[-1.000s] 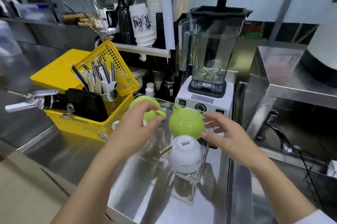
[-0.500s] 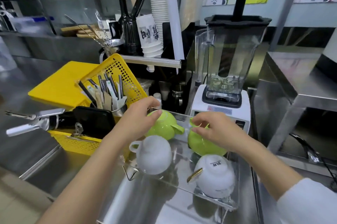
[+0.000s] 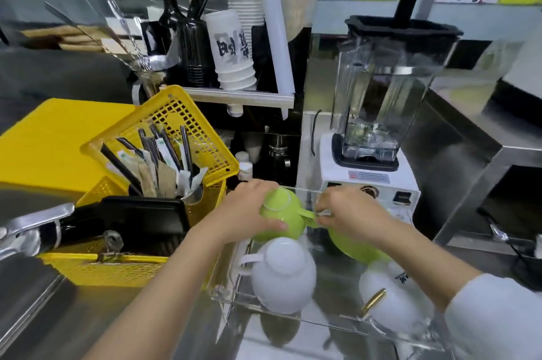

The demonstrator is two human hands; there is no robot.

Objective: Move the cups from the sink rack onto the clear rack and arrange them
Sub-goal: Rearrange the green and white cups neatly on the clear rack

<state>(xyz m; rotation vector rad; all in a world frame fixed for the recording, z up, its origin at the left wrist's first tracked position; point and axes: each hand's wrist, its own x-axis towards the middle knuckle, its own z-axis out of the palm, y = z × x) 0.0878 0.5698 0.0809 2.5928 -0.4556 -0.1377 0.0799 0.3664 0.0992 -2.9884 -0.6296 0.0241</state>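
Observation:
Several cups stand upside down on the clear rack (image 3: pixel 311 322) on the steel counter. My left hand (image 3: pixel 246 214) grips the back-left green cup (image 3: pixel 283 214) around its body. My right hand (image 3: pixel 349 214) lies over the back-right green cup (image 3: pixel 359 248), its fingertips pinching at the left cup's handle. A white cup (image 3: pixel 283 273) with its handle to the left sits at the front left. Another white cup (image 3: pixel 393 299) with a gold handle sits at the front right. The sink rack is out of view.
A yellow basket (image 3: pixel 123 270) with straws, cutlery and black tools stands just left of the rack. A blender (image 3: pixel 378 113) on a white base stands right behind the rack. A shelf with stacked paper cups (image 3: pixel 234 51) is at the back. A steel cabinet is on the right.
The view has moved closer to the rack. My left hand has closed over the left green cup. My right hand has shifted left toward that cup's handle.

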